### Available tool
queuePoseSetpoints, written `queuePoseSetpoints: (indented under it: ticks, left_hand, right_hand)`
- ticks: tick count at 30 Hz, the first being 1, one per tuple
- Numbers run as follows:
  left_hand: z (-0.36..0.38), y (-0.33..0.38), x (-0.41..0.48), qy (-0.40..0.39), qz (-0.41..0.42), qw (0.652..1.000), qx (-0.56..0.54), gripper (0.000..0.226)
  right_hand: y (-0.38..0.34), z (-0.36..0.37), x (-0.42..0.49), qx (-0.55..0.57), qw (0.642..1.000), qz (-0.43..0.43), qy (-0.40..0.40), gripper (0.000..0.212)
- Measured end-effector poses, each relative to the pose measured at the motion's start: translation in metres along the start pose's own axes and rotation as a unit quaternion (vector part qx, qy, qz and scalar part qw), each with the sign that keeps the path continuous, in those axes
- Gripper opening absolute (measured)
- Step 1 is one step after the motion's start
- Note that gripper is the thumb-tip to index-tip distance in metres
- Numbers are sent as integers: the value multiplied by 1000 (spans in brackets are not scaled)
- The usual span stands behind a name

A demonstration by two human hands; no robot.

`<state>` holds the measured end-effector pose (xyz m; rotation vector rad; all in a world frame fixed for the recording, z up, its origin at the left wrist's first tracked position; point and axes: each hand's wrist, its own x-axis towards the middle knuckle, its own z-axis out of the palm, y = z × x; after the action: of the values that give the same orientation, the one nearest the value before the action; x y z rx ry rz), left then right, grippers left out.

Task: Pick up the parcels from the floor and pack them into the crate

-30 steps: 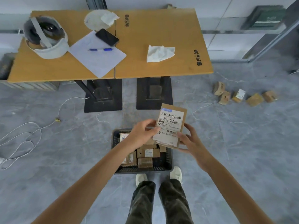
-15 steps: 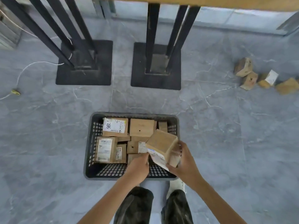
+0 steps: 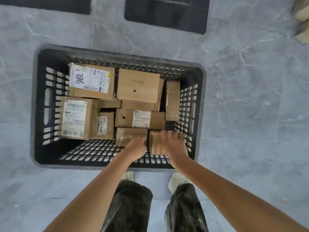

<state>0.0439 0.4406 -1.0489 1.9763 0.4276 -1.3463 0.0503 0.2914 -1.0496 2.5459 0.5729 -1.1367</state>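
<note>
From the head camera, both hands are down inside the crate [image 3: 38, 104], in its near right corner. The right hand [image 3: 173, 145] grips the parcel [image 3: 156, 145], fingers curled over its far edge. The left hand [image 3: 136, 148] is against the parcel's left side, and it's too blurred to tell whether it is gripping.

The crate's right wall is just beside the right hand and the near wall runs under both wrists. Left of the grip there's bare mesh bottom along the near wall.

A neighbouring box [image 3: 130, 137] sits tight on the left. Just beyond the grip lies a labelled box [image 3: 140, 118], with a plain box [image 3: 138, 84] and an upright box [image 3: 173, 99] farther back. Far left is a big box [image 3: 76, 119], with a marked box [image 3: 92, 81] behind it.

Well beyond the grip to the right, loose parcels [image 3: 301, 22] lie on the floor [image 3: 242, 97].
</note>
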Motion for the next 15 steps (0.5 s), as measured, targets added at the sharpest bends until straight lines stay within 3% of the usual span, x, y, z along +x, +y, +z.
queuePoseSetpoints:
  ticks: [4,8,10,13,15]
  left_hand:
    - [32,6,23,-8,10,1000,-2,50]
    - [41,0,32,129,14,982,136,34]
    - [38,0,38,158,0,978,139,28]
    - [39,-1,52,78,16,988,135,10]
    - [45,2,58,-21,44,991,124,16]
  right_hand:
    - [2,12,27,29,999,-27,-17,61]
    - [0,22,39,17,1000,-23,-11,57]
    - [-1,28,42,9,1000,-4,8,54]
    - [0,45,50,91,995,-27,0,50]
    - [6,50,56,156,988,-1,11,52]
